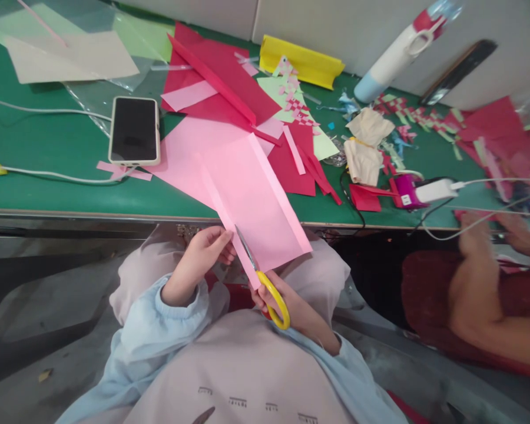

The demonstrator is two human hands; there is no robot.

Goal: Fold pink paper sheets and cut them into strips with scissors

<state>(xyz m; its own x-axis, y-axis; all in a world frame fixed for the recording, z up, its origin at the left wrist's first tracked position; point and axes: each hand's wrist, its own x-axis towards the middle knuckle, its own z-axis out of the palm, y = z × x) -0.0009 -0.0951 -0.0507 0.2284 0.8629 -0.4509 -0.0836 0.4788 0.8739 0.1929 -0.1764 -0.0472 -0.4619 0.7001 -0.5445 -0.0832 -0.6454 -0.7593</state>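
A folded pink paper sheet (258, 203) extends from the green table's edge over my lap. My left hand (209, 247) pinches the narrow strip along its left side, near the cut. My right hand (271, 294) grips yellow-handled scissors (276, 300), with some fingers hidden behind the paper and handle. The metal blade (246, 247) lies along the strip, pointing up and away from me. Below the blade, the end of the strip has parted from the sheet. Another pink sheet (181, 153) lies flat under the far end of the held paper.
A phone (135, 131) with a cable lies left on the green table (48, 194). Red paper (221, 76), a yellow folded piece (300, 62), a bottle (397, 56) and paper scraps lie behind. At right are a charger (435, 191) and another person's arm (481, 282).
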